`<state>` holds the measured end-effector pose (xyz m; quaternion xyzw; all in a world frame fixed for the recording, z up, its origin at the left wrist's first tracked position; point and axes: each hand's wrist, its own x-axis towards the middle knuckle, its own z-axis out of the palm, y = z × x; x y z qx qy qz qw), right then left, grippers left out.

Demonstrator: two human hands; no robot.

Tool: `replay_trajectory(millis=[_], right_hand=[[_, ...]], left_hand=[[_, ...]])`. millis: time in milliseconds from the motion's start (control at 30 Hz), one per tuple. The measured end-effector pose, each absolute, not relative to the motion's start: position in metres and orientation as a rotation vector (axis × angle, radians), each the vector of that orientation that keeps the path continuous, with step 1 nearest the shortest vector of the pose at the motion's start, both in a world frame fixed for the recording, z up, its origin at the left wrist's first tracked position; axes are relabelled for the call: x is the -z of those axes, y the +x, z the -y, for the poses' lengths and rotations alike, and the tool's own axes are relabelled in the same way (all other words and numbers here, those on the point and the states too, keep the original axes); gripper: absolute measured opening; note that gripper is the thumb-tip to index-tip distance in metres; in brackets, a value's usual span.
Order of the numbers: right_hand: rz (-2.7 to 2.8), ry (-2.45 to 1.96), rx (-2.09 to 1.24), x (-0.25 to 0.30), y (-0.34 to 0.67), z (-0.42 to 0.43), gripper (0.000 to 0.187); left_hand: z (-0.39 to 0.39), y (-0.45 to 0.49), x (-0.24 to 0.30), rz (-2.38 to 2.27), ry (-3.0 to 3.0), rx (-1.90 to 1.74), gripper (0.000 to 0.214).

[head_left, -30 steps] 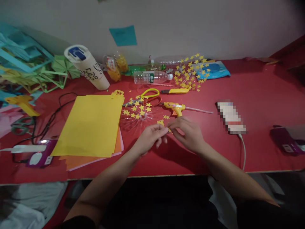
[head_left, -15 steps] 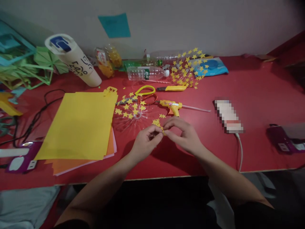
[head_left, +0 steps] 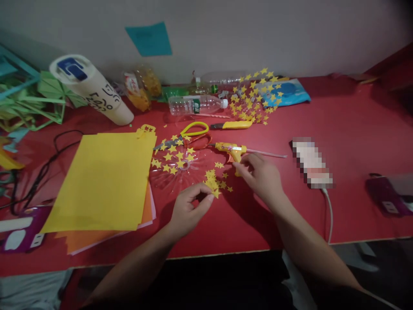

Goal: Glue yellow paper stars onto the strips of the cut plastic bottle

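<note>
My left hand (head_left: 191, 207) has thumb and forefinger pinched on a small yellow paper star (head_left: 216, 195). Beside those fingertips lies a pile of loose yellow stars (head_left: 211, 177) on the red table. My right hand (head_left: 263, 177) is at the grip of a yellow hot glue gun (head_left: 229, 149), thumb across the handle and fingers partly hidden behind it. A clear glue stick (head_left: 267, 153) sticks out of the gun's back. Left of the gun is a clear cut bottle base (head_left: 185, 165) with stars on its spread strips.
Scissors (head_left: 196, 128) and a yellow utility knife (head_left: 237, 125) lie behind the gun. Yellow paper sheets (head_left: 103, 181) are stacked at left, near a white tumbler (head_left: 97, 92). Plastic bottles (head_left: 183, 105) line the wall. A charging phone (head_left: 312, 162) lies at right.
My hands have parted. The right hand has moved right to the glue gun's handle; the left stays near the pile with a star. More loose stars now show between the hands.
</note>
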<state>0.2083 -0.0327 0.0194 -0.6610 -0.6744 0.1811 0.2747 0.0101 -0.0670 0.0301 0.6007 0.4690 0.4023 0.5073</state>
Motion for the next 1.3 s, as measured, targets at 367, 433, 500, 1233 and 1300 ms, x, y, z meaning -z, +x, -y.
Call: replay_trajectory(millis=[367, 433, 500, 1233, 1300], right_hand=[[1.429, -1.695, -0.755, 0.015, 0.232, 0.001, 0.025], [1.35, -1.524, -0.928, 0.003, 0.235, 0.006, 0.022], [1.221, -1.29, -1.241, -0.013, 0.234, 0.011, 0.022], [1.574, -1.159, -1.295, -0.04, 0.195, 0.07, 0.02], [1.576, -1.191, -1.271, -0.038, 0.195, 0.07, 0.02]], left_hand=[[0.056, 0.001, -0.041, -1.237, 1.391, -1.049, 0.01], [0.058, 0.0, -0.044, -1.224, 1.376, -1.081, 0.011], [0.059, -0.002, -0.047, -1.217, 1.402, -1.116, 0.011], [0.058, -0.011, -0.035, -1.398, 1.764, -1.458, 0.009], [0.057, -0.011, -0.034, -1.401, 1.767, -1.457, 0.01]])
